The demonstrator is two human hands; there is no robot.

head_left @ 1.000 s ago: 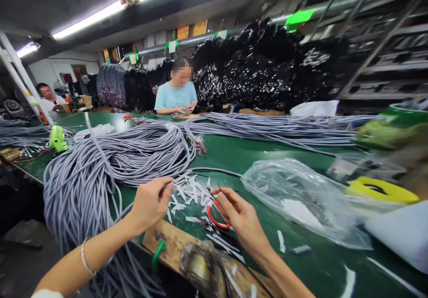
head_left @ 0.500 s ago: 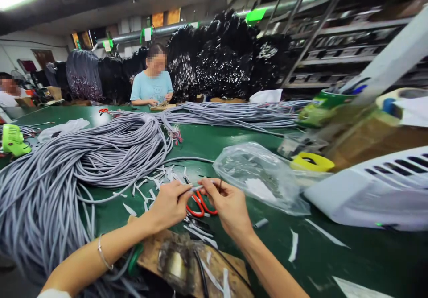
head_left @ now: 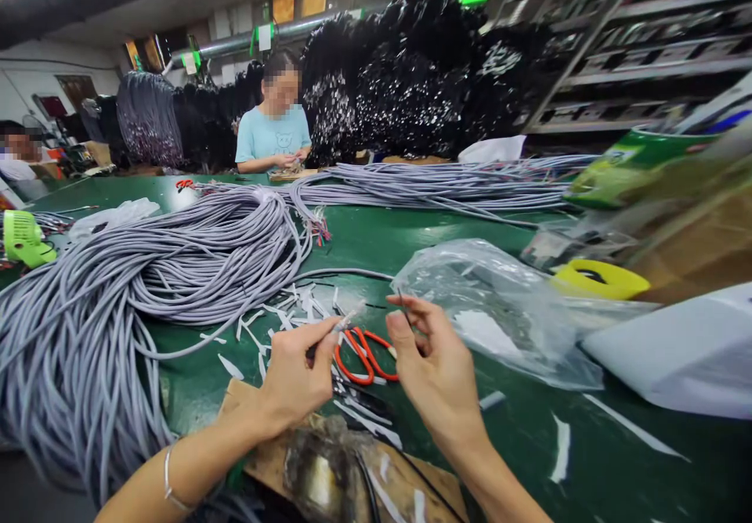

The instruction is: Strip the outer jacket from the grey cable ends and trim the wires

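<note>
My left hand [head_left: 302,370] is closed in a pinch on a grey cable, whose pale stripped end [head_left: 351,315] points up and to the right. To its right, my right hand [head_left: 438,358] is raised with thumb and fingers curled round a thin dark strip [head_left: 402,301], too small to name. A gap separates the two hands. Red-handled scissors [head_left: 356,378] lie between and behind them, partly covered. Below my hands is a wooden board [head_left: 264,460] bearing a metal block [head_left: 320,476] in clear wrapping.
A big bundle of grey cables [head_left: 193,272] fills the left. White scraps [head_left: 561,449] are scattered over the green table [head_left: 364,229]. To the right are a clear plastic bag [head_left: 499,304], a yellow tape roll [head_left: 599,279] and a white device [head_left: 681,351]. A co-worker [head_left: 273,135] sits opposite.
My right hand has drawn away to the right from the left one, leaving the cable's pale end exposed. My left hand keeps its pinch. The view has turned slightly.
</note>
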